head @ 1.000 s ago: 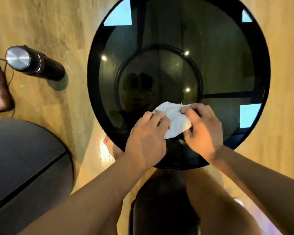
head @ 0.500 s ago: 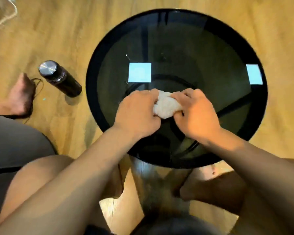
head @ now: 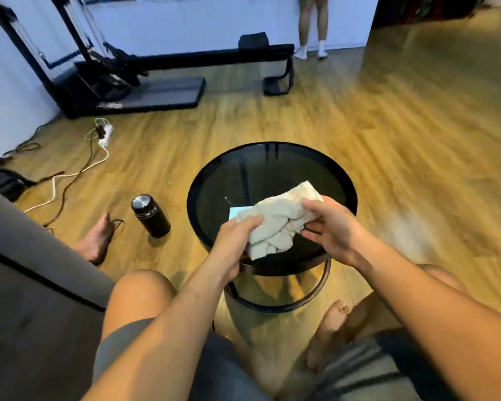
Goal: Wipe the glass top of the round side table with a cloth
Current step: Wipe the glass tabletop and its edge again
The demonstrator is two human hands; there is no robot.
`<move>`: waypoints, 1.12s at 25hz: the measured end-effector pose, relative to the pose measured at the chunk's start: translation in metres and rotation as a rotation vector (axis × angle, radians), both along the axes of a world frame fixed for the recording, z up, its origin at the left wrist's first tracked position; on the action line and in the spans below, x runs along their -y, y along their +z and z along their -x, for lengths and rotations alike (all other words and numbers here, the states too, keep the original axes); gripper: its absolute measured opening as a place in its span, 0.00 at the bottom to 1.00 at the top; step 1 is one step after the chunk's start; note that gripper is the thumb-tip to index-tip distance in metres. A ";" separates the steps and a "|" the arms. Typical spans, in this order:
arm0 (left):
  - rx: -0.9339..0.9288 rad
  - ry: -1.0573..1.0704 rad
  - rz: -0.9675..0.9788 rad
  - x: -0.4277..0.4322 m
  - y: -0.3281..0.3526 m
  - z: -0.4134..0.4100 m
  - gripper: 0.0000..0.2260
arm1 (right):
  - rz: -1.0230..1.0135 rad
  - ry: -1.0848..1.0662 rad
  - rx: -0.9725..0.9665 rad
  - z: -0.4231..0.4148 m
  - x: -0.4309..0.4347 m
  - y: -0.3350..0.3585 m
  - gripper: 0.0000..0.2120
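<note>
Probably a home living room: grey fabric sofa, round black glass-topped side table, wood-plank floor and black exercise machine.

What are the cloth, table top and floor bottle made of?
The cloth looks like terry towelling: off-white, matte, nubby looped surface, soft folds. The table top is dark tinted glass, glossy; the frame shows through it and it mirrors a light patch. The bottle has a glossy black body, probably coated metal, and a brushed silvery lid.
</note>
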State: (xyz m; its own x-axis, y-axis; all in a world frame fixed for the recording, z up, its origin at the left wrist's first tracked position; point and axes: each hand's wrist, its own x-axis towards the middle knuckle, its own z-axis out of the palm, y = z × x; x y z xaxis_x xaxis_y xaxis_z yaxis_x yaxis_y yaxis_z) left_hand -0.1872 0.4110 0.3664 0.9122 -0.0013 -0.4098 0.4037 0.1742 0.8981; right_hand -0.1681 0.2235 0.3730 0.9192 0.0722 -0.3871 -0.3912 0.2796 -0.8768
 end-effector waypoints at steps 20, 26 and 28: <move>0.038 -0.799 -1.477 0.022 -0.079 -0.089 0.46 | 0.585 -0.625 -0.105 -0.029 0.109 -0.112 0.12; -0.024 -0.936 -1.500 0.006 -0.122 -0.111 0.50 | 0.656 -0.489 -0.105 -0.029 0.083 -0.122 0.16; 0.008 -0.919 -1.498 0.005 -0.122 -0.111 0.50 | 0.658 -0.437 -0.167 -0.015 0.063 -0.118 0.21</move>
